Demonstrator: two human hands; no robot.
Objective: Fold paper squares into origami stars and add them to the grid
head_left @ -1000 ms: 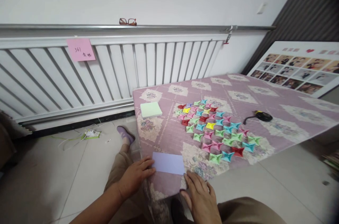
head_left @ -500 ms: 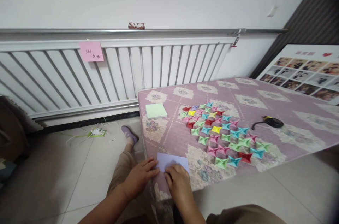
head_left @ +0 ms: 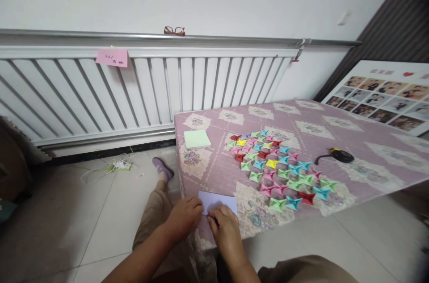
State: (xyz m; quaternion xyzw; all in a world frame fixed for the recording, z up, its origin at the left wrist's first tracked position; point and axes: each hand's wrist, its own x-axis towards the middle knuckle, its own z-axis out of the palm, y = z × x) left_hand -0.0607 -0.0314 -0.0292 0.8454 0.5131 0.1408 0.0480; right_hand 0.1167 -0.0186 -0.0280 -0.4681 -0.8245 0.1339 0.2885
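A sheet of purple paper [head_left: 219, 200], which looks folded along its near side, lies at the table's near left corner. My left hand [head_left: 189, 215] is closed at its left end, fingers bunched together against the edge. With curled fingers, my right hand [head_left: 225, 226] pinches the near edge and covers part of the paper. To the right spread several rows of small folded paper pieces [head_left: 271, 164] in green, blue, pink, red and yellow. A stack of pale green square paper [head_left: 197, 139] rests by the table's left edge.
A floral cloth covers the table [head_left: 214, 169]. Toward its right side lies a black object with a strap [head_left: 341, 155]. Beyond the table are a white radiator [head_left: 154, 89] with a pink note [head_left: 112, 57], and glasses [head_left: 174, 31] on a pipe. A power strip [head_left: 121, 165] lies on the floor.
The fingers of my left hand have drawn in from stretched to bunched at the paper's left end. My right hand stays at the near edge. The pink note has lifted at its bottom.
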